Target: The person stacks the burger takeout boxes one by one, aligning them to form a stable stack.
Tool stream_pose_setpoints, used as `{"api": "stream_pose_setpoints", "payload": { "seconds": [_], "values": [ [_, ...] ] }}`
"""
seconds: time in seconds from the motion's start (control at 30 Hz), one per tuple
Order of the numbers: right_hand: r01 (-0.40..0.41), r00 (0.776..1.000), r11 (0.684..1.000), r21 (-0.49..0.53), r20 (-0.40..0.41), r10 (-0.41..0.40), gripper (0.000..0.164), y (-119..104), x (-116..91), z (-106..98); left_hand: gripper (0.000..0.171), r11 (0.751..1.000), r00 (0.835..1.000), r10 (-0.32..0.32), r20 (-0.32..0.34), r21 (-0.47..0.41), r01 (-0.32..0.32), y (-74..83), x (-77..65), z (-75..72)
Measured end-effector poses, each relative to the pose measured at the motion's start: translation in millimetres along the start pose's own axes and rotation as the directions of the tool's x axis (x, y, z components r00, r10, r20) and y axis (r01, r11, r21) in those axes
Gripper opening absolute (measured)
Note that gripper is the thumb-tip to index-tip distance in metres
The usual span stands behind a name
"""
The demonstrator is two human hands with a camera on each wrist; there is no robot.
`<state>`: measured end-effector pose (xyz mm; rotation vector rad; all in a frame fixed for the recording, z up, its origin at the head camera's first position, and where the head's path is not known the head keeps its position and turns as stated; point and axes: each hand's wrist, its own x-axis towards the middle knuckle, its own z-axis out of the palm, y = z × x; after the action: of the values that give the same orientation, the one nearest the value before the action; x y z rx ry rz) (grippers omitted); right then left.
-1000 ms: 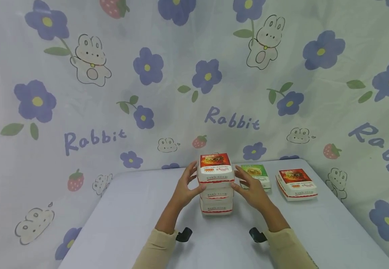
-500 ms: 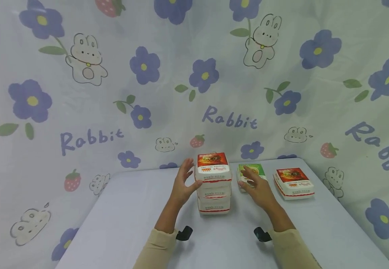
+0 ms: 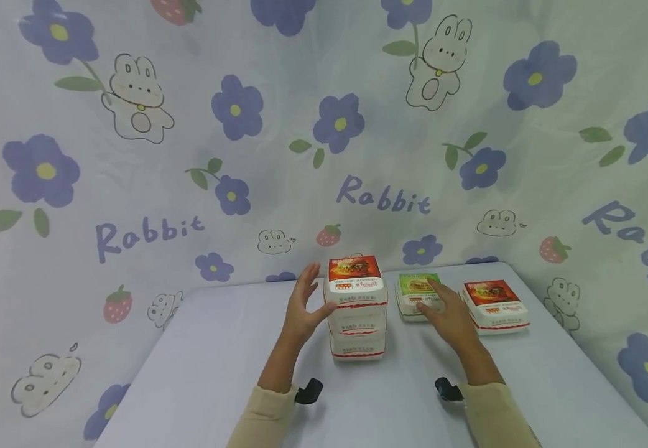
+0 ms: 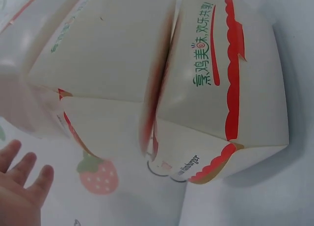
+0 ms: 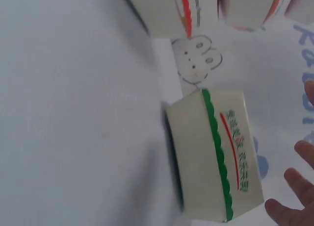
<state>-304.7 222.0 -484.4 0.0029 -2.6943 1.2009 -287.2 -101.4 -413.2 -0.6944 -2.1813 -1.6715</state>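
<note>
Three white burger boxes stand stacked on the table, the top box (image 3: pixel 357 298) showing a red burger picture on its lid. My left hand (image 3: pixel 300 316) is beside the stack's left side, fingers straight and thumb near the front corner; whether the thumb touches cannot be told. In the left wrist view, the fingers (image 4: pixel 22 182) are spread beyond the bottom box (image 4: pixel 221 69). Right of the stack lies a green-lidded burger box (image 3: pixel 411 310). Over its right side hovers my right hand (image 3: pixel 454 318), partly covering it. The right wrist view shows its fingers (image 5: pixel 297 187) apart from that green-trimmed box (image 5: pixel 201 157).
Another red-lidded burger box (image 3: pixel 497 311) sits at the table's right, behind the right hand. The white table (image 3: pixel 217 373) ends at a wall sheet (image 3: pixel 279 174) printed with flowers and rabbits. Each wrist wears a small black camera (image 3: pixel 308 392).
My right hand has left the stack's right side and moved right to the green-lidded box. The left hand has eased slightly away from the top box but stays beside the stack.
</note>
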Motion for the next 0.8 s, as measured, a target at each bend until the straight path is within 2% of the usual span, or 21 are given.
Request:
{"api": "stream_pose_setpoints", "payload": {
  "seconds": [0.07,0.3,0.37,0.5,0.63,0.8],
  "values": [
    [0.006,1.000,1.000,-0.009,0.007,-0.006,0.082,6.4,2.5,-1.5,0.086,1.000,1.000,0.022,-0.004,-0.021,-0.022,-1.7,-0.2,-0.7],
    [-0.023,1.000,1.000,0.011,0.012,0.023,0.091,22.9,9.9,1.3,0.090,0.997,0.999,0.031,-0.018,-0.064,-0.032,-32.3,6.8,0.1],
    [-0.038,0.999,0.999,0.015,0.021,0.038,0.094,27.0,10.4,2.4,0.091,0.996,0.999,0.046,-0.021,-0.072,-0.047,-34.0,8.0,0.8],
    [-0.063,0.997,0.998,0.016,0.046,0.062,0.098,34.0,11.5,4.5,0.088,0.992,0.996,0.085,-0.008,-0.093,-0.085,-19.5,6.3,1.3],
    [-0.064,0.997,0.998,0.007,0.048,0.064,0.100,37.0,11.8,4.8,0.085,0.993,0.997,0.079,-0.001,-0.089,-0.078,-0.5,2.7,1.3],
    [-0.064,0.998,0.998,-0.002,0.027,0.064,0.098,37.7,11.9,3.6,0.084,0.995,0.998,0.055,-0.007,-0.077,-0.056,3.2,3.1,2.7]
  ]
}}
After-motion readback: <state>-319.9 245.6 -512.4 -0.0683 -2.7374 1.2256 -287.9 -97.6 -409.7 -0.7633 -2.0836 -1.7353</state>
